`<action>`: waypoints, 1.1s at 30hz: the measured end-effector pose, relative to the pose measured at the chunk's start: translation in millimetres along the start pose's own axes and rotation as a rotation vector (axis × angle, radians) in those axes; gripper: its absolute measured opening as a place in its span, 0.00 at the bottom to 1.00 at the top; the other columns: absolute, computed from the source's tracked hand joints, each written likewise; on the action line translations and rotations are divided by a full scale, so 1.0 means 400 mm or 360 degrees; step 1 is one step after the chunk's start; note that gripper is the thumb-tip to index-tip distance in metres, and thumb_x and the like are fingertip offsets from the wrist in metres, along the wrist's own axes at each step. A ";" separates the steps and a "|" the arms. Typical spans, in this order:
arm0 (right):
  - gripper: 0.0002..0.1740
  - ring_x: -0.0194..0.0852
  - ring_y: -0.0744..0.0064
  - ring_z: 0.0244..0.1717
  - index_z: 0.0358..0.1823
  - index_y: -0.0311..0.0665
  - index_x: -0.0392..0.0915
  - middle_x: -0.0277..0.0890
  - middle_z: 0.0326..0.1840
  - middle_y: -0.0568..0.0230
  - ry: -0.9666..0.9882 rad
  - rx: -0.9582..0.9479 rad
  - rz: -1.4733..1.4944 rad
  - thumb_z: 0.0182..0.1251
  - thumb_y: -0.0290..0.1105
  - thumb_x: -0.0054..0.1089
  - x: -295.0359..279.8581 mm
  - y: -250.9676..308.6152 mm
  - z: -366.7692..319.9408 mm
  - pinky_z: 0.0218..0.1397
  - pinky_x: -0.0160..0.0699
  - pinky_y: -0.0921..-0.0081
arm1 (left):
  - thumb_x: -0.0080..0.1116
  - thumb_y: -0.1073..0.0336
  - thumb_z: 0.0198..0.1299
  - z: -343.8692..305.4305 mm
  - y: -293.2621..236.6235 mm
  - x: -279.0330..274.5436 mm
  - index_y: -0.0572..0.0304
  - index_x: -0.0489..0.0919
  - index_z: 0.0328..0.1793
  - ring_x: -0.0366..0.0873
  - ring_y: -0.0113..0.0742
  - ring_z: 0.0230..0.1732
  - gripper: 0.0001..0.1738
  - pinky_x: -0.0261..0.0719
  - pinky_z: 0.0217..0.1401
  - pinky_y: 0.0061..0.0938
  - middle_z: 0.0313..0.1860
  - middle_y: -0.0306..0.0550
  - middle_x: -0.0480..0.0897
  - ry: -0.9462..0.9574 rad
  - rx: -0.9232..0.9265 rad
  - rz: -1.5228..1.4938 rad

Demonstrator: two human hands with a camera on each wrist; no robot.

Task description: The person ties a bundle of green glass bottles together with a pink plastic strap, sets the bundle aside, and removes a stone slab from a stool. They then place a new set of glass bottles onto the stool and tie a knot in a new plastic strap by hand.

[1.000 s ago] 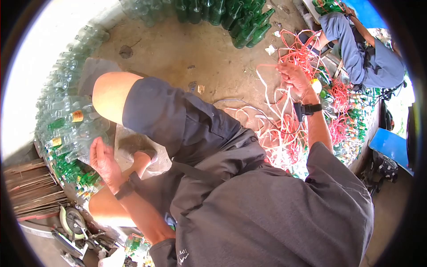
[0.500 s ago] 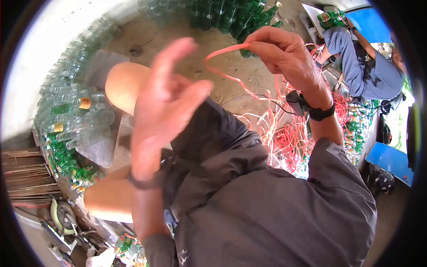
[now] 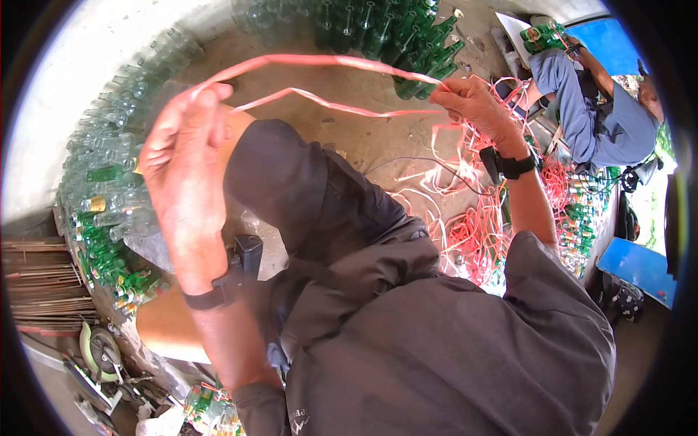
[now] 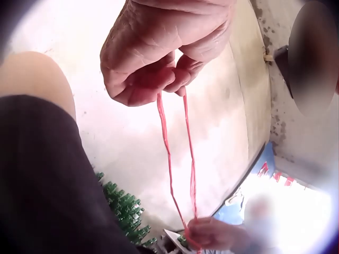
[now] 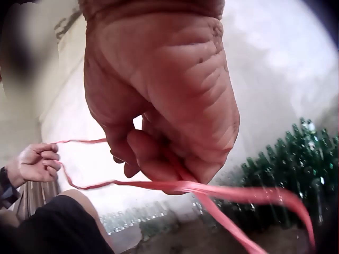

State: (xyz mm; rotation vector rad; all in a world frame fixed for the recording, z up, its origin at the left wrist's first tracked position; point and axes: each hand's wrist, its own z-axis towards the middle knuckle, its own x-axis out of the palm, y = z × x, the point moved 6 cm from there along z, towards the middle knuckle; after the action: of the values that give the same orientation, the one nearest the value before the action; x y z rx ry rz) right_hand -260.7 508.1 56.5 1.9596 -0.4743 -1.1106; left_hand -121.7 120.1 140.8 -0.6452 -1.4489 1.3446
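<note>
Two lengths of pink plastic strap [image 3: 327, 60] run between the raised hands in the head view. My left hand [image 3: 190, 163] grips them at the left with curled fingers; in the left wrist view both strands hang from the left hand [image 4: 164, 53]. At the right, my right hand [image 3: 481, 112] pinches the other end, above a tangle of pink and white strap [image 3: 472, 236]. The right wrist view has the right hand [image 5: 159, 100] curled round the strap [image 5: 238, 193], with loose ends trailing below it.
Clear glass bottles [image 3: 109, 149] line the left wall, and green bottles [image 3: 378, 33] stand at the top. A seated person [image 3: 596, 109] is at the upper right. Thin rods [image 3: 47, 283] lie at the left, near a wheel [image 3: 100, 352]. A blue board [image 3: 638, 269] is at the right.
My left hand has risen from low at the left, reached toward the right hand, then moved back left with strap in its grip. My right hand has lifted strap off the tangle, which now spans both hands.
</note>
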 end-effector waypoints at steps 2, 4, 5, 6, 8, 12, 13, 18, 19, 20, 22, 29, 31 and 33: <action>0.13 0.64 0.90 0.27 0.39 0.35 0.86 0.69 0.25 0.81 -0.0073 0.0032 0.0055 0.77 0.38 0.64 -0.014 -0.082 -0.006 0.29 0.62 0.84 | 0.65 0.67 0.73 0.009 -0.018 -0.022 0.64 0.89 0.51 0.72 0.22 0.34 0.09 0.74 0.43 0.22 0.46 0.43 0.89 -0.0047 0.0024 -0.0039; 0.13 0.64 0.91 0.26 0.39 0.34 0.86 0.69 0.25 0.81 -0.0244 0.0113 0.0194 0.76 0.38 0.65 -0.031 -0.147 -0.024 0.29 0.61 0.84 | 0.64 0.67 0.73 0.012 -0.029 -0.039 0.63 0.89 0.51 0.72 0.23 0.35 0.09 0.77 0.45 0.24 0.48 0.44 0.88 -0.0090 0.0040 -0.0076; 0.13 0.64 0.91 0.26 0.39 0.34 0.86 0.69 0.25 0.81 -0.0246 0.0114 0.0196 0.76 0.38 0.65 -0.037 -0.179 -0.029 0.29 0.61 0.84 | 0.63 0.67 0.74 0.014 -0.034 -0.047 0.63 0.89 0.52 0.72 0.24 0.35 0.09 0.79 0.48 0.27 0.49 0.45 0.88 -0.0102 0.0056 -0.0143; 0.12 0.64 0.91 0.26 0.42 0.34 0.86 0.70 0.25 0.81 -0.0261 0.0224 0.0257 0.76 0.38 0.65 -0.046 -0.224 -0.036 0.29 0.61 0.85 | 0.62 0.68 0.74 0.015 -0.038 -0.052 0.63 0.88 0.52 0.73 0.25 0.35 0.09 0.82 0.51 0.30 0.51 0.46 0.88 -0.0111 0.0071 -0.0210; 0.12 0.64 0.91 0.26 0.44 0.34 0.87 0.71 0.26 0.81 -0.0282 0.0341 0.0322 0.76 0.37 0.65 -0.064 -0.310 -0.058 0.29 0.61 0.85 | 0.61 0.66 0.75 0.018 -0.048 -0.056 0.64 0.87 0.54 0.74 0.27 0.37 0.10 0.83 0.57 0.34 0.42 0.42 0.85 -0.0082 0.0042 -0.0244; 0.10 0.69 0.86 0.28 0.47 0.36 0.86 0.71 0.27 0.79 -0.0308 0.0387 0.0811 0.74 0.36 0.68 -0.088 -0.440 -0.081 0.34 0.71 0.82 | 0.59 0.62 0.77 0.022 -0.054 -0.078 0.67 0.82 0.58 0.70 0.25 0.35 0.15 0.78 0.55 0.28 0.28 0.32 0.66 -0.0189 -0.0069 -0.0272; 0.10 0.70 0.86 0.30 0.48 0.35 0.86 0.73 0.29 0.78 -0.0443 0.0390 0.0752 0.74 0.35 0.67 -0.101 -0.463 -0.089 0.36 0.73 0.81 | 0.58 0.62 0.78 0.027 -0.060 -0.097 0.66 0.82 0.58 0.65 0.23 0.32 0.14 0.74 0.49 0.26 0.27 0.30 0.64 -0.0114 -0.0086 -0.0356; 0.12 0.77 0.84 0.40 0.53 0.34 0.86 0.81 0.40 0.75 -0.0740 0.0500 0.0691 0.73 0.31 0.68 -0.132 -0.534 -0.129 0.44 0.79 0.80 | 0.56 0.64 0.79 0.032 -0.089 -0.106 0.70 0.79 0.57 0.51 0.20 0.25 0.13 0.56 0.30 0.21 0.25 0.28 0.56 -0.0137 -0.0059 -0.0359; 0.12 0.77 0.84 0.40 0.53 0.34 0.86 0.81 0.40 0.75 -0.0740 0.0503 0.0692 0.73 0.31 0.68 -0.136 -0.544 -0.129 0.44 0.79 0.80 | 0.56 0.64 0.79 0.033 -0.094 -0.109 0.70 0.79 0.56 0.50 0.20 0.25 0.13 0.54 0.28 0.21 0.24 0.28 0.56 -0.0211 -0.0030 -0.0275; 0.12 0.78 0.83 0.40 0.52 0.34 0.86 0.82 0.41 0.74 -0.0655 0.0436 0.0691 0.73 0.32 0.69 -0.137 -0.543 -0.125 0.44 0.79 0.81 | 0.56 0.64 0.79 0.035 -0.094 -0.110 0.70 0.79 0.56 0.50 0.20 0.25 0.13 0.54 0.28 0.21 0.24 0.28 0.56 -0.0208 -0.0032 -0.0275; 0.12 0.78 0.83 0.40 0.52 0.34 0.86 0.83 0.42 0.73 -0.0577 0.0373 0.0687 0.73 0.33 0.69 -0.142 -0.550 -0.132 0.44 0.78 0.81 | 0.54 0.64 0.80 0.040 -0.097 -0.113 0.70 0.80 0.57 0.53 0.19 0.25 0.13 0.56 0.29 0.19 0.25 0.28 0.58 -0.0162 0.0001 -0.0320; 0.17 0.73 0.80 0.29 0.39 0.39 0.85 0.75 0.31 0.73 -0.0081 0.0606 0.0698 0.77 0.45 0.61 -0.066 -0.417 -0.112 0.33 0.75 0.78 | 0.53 0.65 0.81 0.045 -0.061 -0.114 0.69 0.78 0.58 0.52 0.20 0.27 0.13 0.56 0.30 0.21 0.26 0.29 0.58 -0.0327 -0.0016 -0.0229; 0.20 0.73 0.80 0.29 0.39 0.38 0.85 0.75 0.32 0.72 -0.0167 0.0662 0.0771 0.79 0.48 0.58 -0.038 -0.367 -0.090 0.32 0.74 0.76 | 0.52 0.65 0.81 0.039 -0.055 -0.104 0.69 0.77 0.59 0.52 0.21 0.28 0.13 0.56 0.32 0.22 0.28 0.30 0.58 -0.0415 0.0017 -0.0174; 0.32 0.73 0.80 0.35 0.45 0.33 0.84 0.76 0.33 0.70 -0.0043 0.0715 0.0919 0.83 0.58 0.48 -0.032 -0.328 -0.085 0.41 0.73 0.79 | 0.51 0.65 0.81 0.038 -0.052 -0.090 0.70 0.77 0.59 0.53 0.21 0.29 0.13 0.57 0.33 0.22 0.29 0.30 0.58 -0.0439 0.0021 -0.0132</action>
State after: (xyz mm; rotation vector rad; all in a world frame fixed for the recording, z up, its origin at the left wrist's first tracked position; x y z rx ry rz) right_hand -247.7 610.8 -32.2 1.9771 -1.2996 -0.6934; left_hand -118.2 77.3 151.2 -0.3966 -1.6653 1.4178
